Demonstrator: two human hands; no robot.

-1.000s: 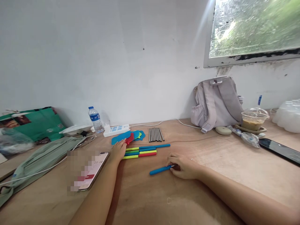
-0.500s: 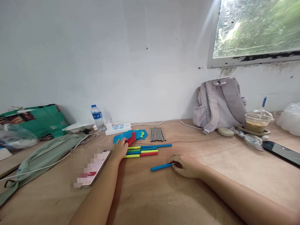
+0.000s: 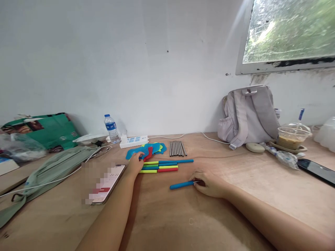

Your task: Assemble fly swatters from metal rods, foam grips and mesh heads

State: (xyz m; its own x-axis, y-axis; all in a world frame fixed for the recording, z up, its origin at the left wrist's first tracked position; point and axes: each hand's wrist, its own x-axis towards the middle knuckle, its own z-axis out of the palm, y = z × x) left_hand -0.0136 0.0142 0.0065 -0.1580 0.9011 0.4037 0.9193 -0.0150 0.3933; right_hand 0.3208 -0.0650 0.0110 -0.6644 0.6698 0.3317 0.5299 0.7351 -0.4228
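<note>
Compared with a second ago, the view is panning slightly right and up; both hands are staying where they were, and nothing on the counter (image 3: 235,209) is shifting.

Right hand (image 3: 209,183) is lying on the counter, fingers closed on the near end of one blue stick (image 3: 181,184), which is lying flat, apart from the rest.

Left hand (image 3: 136,162) is resting with fingers loosely spread, fingertips touching the pile of coloured flat pieces (image 3: 148,150) (blue, red, yellow-green; count not readable) and sitting at the left end of the row of sticks (image 3: 163,166).

Row: about four lines of sticks, colours blue, green, yellow, red.

Metal rods (image 3: 177,148): one bundle, roughly eight, lying side by side behind the row.

One phone (image 3: 108,183) is lying just left of the left forearm.
</note>
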